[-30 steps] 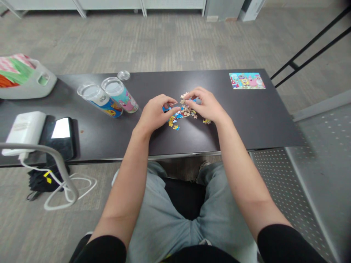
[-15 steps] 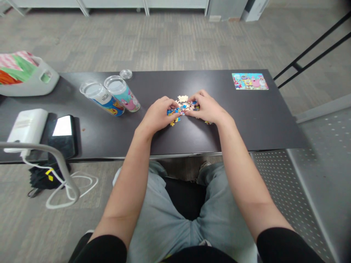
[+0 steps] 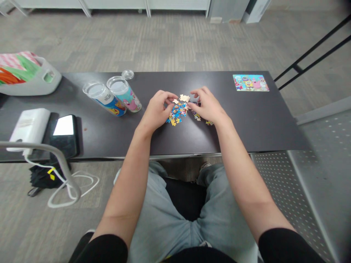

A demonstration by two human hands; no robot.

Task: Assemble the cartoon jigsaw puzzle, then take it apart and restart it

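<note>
A small heap of jigsaw puzzle pieces (image 3: 178, 111) lies on the dark table, some picture side up in blue and yellow, others showing plain pale backs. My left hand (image 3: 158, 109) is curved at the heap's left side, thumb and fingers apart, with a pale piece (image 3: 176, 101) close to its fingertips. On the right, my right hand (image 3: 206, 105) has its fingers spread, and its thumb tip touches the edge of the heap. A larger pale piece (image 3: 184, 98) sits at the far side between the hands. Several pieces are partly hidden under my right hand.
Two clear-topped canisters (image 3: 102, 100) (image 3: 124, 95) stand left, a round clear lid (image 3: 127, 75) behind them. A picture card (image 3: 251, 83) lies far right. At far left are a white basket (image 3: 52, 78), a white charger block (image 3: 30, 124), a black phone (image 3: 64, 140) and a grey bent tube (image 3: 61, 157).
My hands have moved slightly apart and their fingers have opened, uncovering more of the heap. The pieces between them are spread differently, with more blue picture sides showing.
</note>
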